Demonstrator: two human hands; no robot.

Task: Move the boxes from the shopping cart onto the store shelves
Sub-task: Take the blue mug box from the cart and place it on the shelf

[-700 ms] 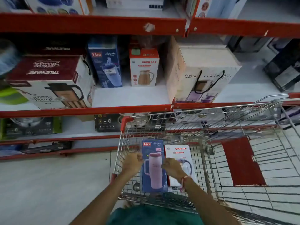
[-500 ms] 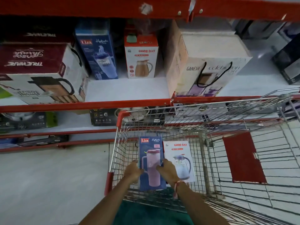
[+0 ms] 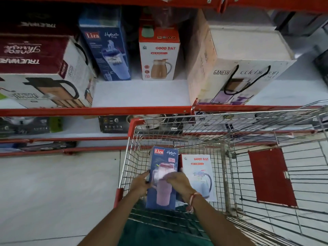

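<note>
Cart (image 3: 124, 167) holds two boxes; both hands' grip clasps blue Liza box (image 3: 164, 167).

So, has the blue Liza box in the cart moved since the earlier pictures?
Yes. The blue Liza box has slid toward the person, its top edge now farther from the cart's front red rim.

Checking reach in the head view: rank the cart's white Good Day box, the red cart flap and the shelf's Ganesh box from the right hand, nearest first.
From the right hand:
1. White Good Day box, just right, in the cart.
2. Red cart flap, farther right.
3. Ganesh box, up on the shelf.
</note>
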